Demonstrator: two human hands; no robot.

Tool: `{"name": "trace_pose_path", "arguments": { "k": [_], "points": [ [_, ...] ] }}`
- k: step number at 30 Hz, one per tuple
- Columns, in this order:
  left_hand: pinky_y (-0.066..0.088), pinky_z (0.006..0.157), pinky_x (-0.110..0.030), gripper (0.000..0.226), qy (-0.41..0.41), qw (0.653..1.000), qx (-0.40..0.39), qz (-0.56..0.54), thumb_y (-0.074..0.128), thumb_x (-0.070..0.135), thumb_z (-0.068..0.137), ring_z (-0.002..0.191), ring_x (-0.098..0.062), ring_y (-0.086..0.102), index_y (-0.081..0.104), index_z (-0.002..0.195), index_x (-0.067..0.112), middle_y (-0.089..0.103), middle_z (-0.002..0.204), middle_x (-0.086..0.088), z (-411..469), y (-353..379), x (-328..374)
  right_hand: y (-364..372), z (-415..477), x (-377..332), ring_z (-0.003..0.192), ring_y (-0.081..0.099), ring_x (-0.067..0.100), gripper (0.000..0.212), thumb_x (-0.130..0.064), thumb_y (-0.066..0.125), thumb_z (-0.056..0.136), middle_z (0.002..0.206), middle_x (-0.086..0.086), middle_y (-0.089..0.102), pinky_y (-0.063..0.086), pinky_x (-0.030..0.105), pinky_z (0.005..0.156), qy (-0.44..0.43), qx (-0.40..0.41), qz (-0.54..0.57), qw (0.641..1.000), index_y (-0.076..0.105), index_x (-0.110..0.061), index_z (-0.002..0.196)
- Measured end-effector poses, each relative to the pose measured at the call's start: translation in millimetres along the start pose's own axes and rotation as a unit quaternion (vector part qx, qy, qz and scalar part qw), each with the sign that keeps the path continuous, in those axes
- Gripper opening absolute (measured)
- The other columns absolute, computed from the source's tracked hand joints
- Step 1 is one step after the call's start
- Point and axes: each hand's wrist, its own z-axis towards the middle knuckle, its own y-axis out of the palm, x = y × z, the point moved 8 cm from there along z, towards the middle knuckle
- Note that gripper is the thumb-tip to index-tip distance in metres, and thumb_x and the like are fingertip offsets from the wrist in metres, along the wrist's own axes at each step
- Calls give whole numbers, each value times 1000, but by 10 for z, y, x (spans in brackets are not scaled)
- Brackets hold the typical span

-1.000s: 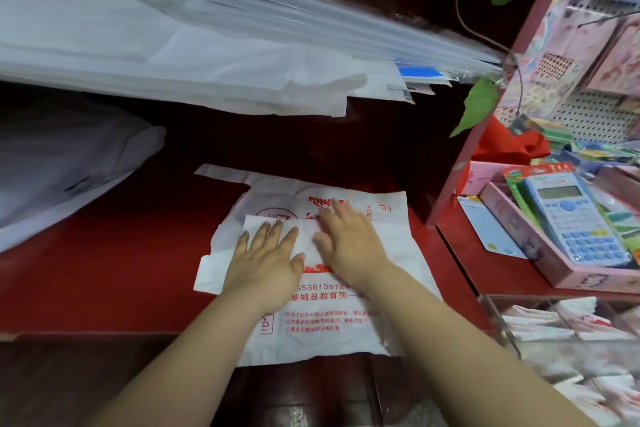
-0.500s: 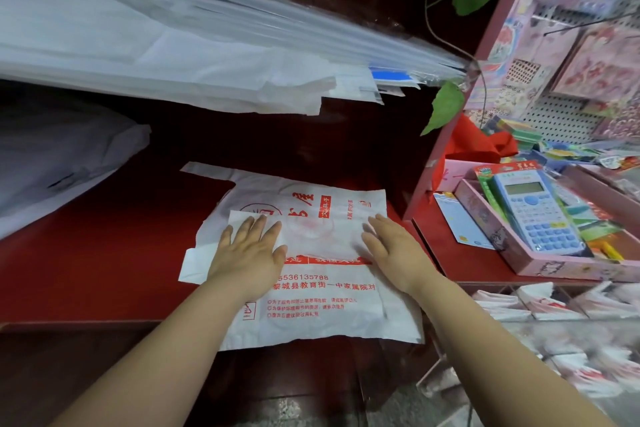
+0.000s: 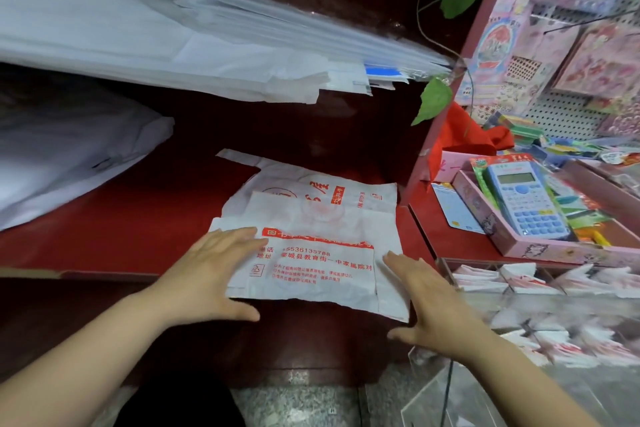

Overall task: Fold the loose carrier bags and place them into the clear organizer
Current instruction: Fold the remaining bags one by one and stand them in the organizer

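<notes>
A white carrier bag [image 3: 318, 236] with red print lies flat on the red shelf [image 3: 121, 218], its handles pointing away from me. My left hand [image 3: 214, 270] lies flat with straight fingers on the bag's near left part. At the bag's near right corner, my right hand [image 3: 426, 302] rests with fingers spread, its fingertips on the bag. The clear organizer [image 3: 540, 308] stands at the lower right and holds several folded white and red bags in its compartments.
A thick stack of white bags [image 3: 156, 42] overhangs the shelf at the back, another pile [image 3: 62, 156] at left. To the right, a pink tray [image 3: 512, 239] holds a blue calculator [image 3: 526, 198]. Green leaves [image 3: 433, 100] hang by the red post [image 3: 440, 128].
Both hands slid toward me along the bag, from its middle to its near edge. The right hand moved out to the bag's near right corner.
</notes>
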Motion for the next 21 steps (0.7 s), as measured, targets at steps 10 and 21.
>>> {"name": "trace_pose_path", "arguments": {
  "k": [10,21],
  "points": [
    [37,95,-27,51,-24,968,215,-126,74,-4,68,115,-22,54,63,108,27,62,118,1,-214,7,-237,61,-62,230,100,60,20,45,12,71,62,101,10,69,38,20,92,85,166,204,961,66,-9,101],
    [14,96,4,58,-32,923,248,-293,70,14,75,99,31,42,56,73,71,57,84,46,-294,-191,-194,40,-117,300,87,54,-20,27,1,51,90,95,-18,64,35,-4,77,181,93,375,904,67,-21,90]
  ]
}}
